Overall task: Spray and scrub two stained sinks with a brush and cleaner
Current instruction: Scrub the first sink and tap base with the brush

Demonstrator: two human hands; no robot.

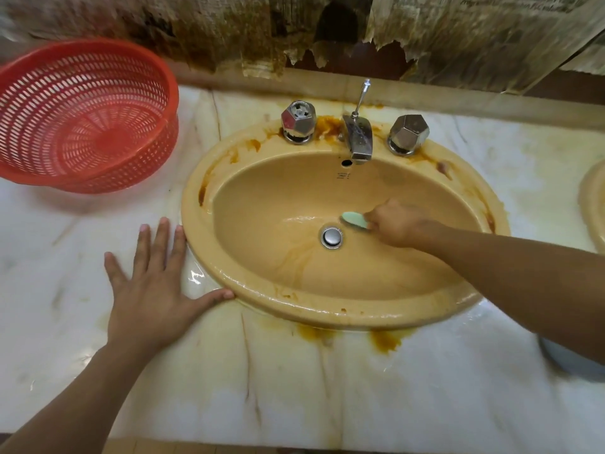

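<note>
Nearest me, the marble bench (294, 404) runs wet and bare from its front edge up to the sink (327, 311), with orange-brown stains (384, 342) running down from under the front rim. My left hand (154, 290) lies flat on the bench with the fingers spread wide, holding nothing; the thumb tip touches the sink's outer rim and the fingertips sit just beside it. To the right a pale blue object (569, 362) shows under my forearm at the bench edge, mostly hidden. My right hand (397, 224) reaches down into the bowl with its fingers curled round the green brush (353, 220), whose head lies against the bowl floor just above and right of the drain plug (331, 237). Brown streaks fan out below the drain. A second sink (594, 204) shows only as a sliver at the right edge, well apart from the first. A red slotted basket (82, 116) stands on the bench near the sink's left rim, not touching it. At the back rim, two chrome knobs (298, 121) flank the spout (360, 139), ringed by rust-coloured stains. A small printed mark (343, 175) under the overflow hole is too small to read. Printed lines on the peeling wall paper (517, 4) are too blurred to read.
</note>
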